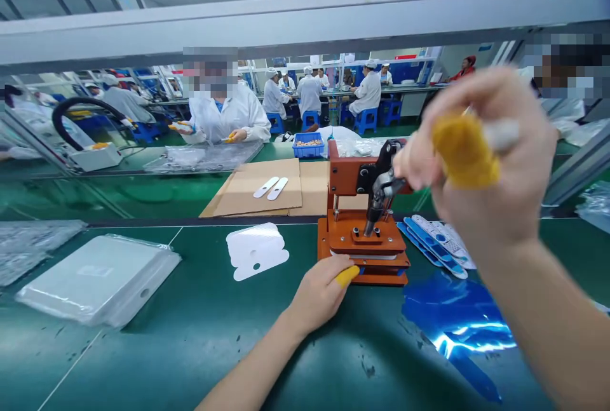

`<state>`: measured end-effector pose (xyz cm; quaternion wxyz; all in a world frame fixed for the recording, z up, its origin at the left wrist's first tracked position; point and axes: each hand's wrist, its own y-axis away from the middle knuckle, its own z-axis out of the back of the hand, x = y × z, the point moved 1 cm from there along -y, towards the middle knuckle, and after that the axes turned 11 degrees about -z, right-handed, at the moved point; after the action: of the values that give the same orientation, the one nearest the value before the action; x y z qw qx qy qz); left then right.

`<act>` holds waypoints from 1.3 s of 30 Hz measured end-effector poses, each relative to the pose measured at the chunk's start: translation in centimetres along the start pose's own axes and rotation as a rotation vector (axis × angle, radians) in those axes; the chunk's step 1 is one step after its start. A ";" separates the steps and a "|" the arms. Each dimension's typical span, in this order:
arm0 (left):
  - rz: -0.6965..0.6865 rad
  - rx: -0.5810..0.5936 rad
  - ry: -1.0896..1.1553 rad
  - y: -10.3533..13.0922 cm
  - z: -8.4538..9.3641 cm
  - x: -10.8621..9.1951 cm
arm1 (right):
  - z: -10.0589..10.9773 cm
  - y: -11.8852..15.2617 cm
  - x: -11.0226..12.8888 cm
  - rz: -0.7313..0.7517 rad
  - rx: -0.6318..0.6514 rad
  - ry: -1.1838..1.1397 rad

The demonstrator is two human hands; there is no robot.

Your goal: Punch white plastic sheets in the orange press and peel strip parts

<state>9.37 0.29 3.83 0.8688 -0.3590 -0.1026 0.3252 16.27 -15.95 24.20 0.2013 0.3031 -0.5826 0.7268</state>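
The left hand point(320, 290) rests on the green tabletop point(200, 335) against the front of the orange press point(363, 233), fingers curled and a yellow cot on the fingertip touching the base; whether its grip pinches anything there I cannot tell. The right hand point(481, 163) is raised close to the camera and blurred, its grip closed around the press lever point(500, 134), with a yellow cot on one finger. The press stands upright near the tabletop's middle. Just right of it lie blue-and-white strips point(436, 242) fanned together, and nearer the camera a shiny blue film point(457, 316). Left of the press lie white shaped sheets point(255, 251), and further left a stack of clear bags point(98, 277). Behind, cardboard point(267, 192) carries two white strips. Across the line, a person in white point(229, 115) works.
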 end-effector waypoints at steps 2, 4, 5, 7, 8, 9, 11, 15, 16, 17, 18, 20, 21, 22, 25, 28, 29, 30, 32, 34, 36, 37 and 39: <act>0.073 0.123 -0.068 -1.6 -0.9 0.4 | 0.5 -3.6 1.3 -0.128 -0.060 -0.157; 0.178 0.215 -0.123 -3.0 -1.6 1.2 | 0.7 -6.7 1.2 -0.317 -0.059 -0.233; 0.206 0.250 -0.125 -3.4 -1.7 1.7 | 0.7 -7.8 0.8 -0.403 -0.046 -0.249; 0.201 0.308 -0.090 -4.0 -1.7 2.4 | 0.6 -9.1 -0.1 -0.497 -0.054 -0.252; 0.180 0.331 -0.069 -4.1 -1.6 2.6 | 0.6 -9.2 -0.3 -0.480 -0.056 -0.246; 0.161 0.348 -0.054 -4.1 -1.5 2.8 | 0.7 -9.2 -0.4 -0.444 -0.058 -0.243; 0.146 0.366 -0.036 -4.0 -1.1 2.9 | 0.7 -9.0 -0.4 -0.393 -0.046 -0.242; 0.196 0.359 0.050 -4.6 -0.6 3.2 | 0.4 -9.8 -0.7 -0.573 -0.023 -0.278; 0.213 0.348 0.082 -4.9 -0.5 3.3 | 0.3 -10.2 -1.1 -0.652 -0.038 -0.288; 0.228 0.335 0.110 -5.2 -0.5 3.5 | 0.2 -10.6 -1.6 -0.719 -0.055 -0.294; 0.239 0.322 0.131 -5.5 -0.5 3.6 | 0.1 -10.9 -2.1 -0.766 -0.067 -0.302; 0.230 0.296 0.127 -5.5 -0.5 3.5 | 0.1 -11.1 -2.5 -0.761 -0.062 -0.315; 0.186 0.294 0.113 -5.2 -0.4 3.2 | 0.2 -10.9 -2.3 -0.710 -0.045 -0.312; 0.111 0.296 0.094 -4.5 -0.2 2.9 | 0.4 -10.6 -1.7 -0.631 -0.010 -0.294; -0.148 0.276 0.043 -0.9 1.4 2.1 | 1.9 -8.6 1.0 -0.248 0.166 -0.124; -0.020 0.098 -0.046 3.0 4.4 3.9 | 5.1 -5.1 1.5 -0.029 0.174 0.054; 0.095 0.014 -0.108 3.8 5.4 5.3 | 6.5 -3.6 0.3 -0.049 0.084 0.146; 0.222 -0.055 -0.174 4.3 6.3 6.8 | 8.0 -1.7 -1.5 -0.103 -0.050 0.244; 0.464 -0.070 -0.278 4.4 7.2 10.3 | 10.8 2.7 -6.6 -0.320 -0.197 0.736; 0.650 0.042 -0.302 3.6 7.0 13.6 | 12.9 7.6 -12.3 -0.466 -0.066 0.884; 0.725 0.113 -0.302 2.4 6.2 16.5 | 14.2 12.0 -17.0 -0.531 0.004 0.979; 0.742 0.119 -0.309 1.7 5.8 17.7 | 14.6 13.7 -18.8 -0.555 0.024 1.020; 0.764 0.095 -0.343 0.3 4.9 19.4 | 15.0 16.2 -21.1 -0.584 0.068 1.069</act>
<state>22.04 15.59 6.07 0.6716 -0.2715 -0.0901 0.6835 24.40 -33.09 0.26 0.6471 0.0500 -0.2699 0.7113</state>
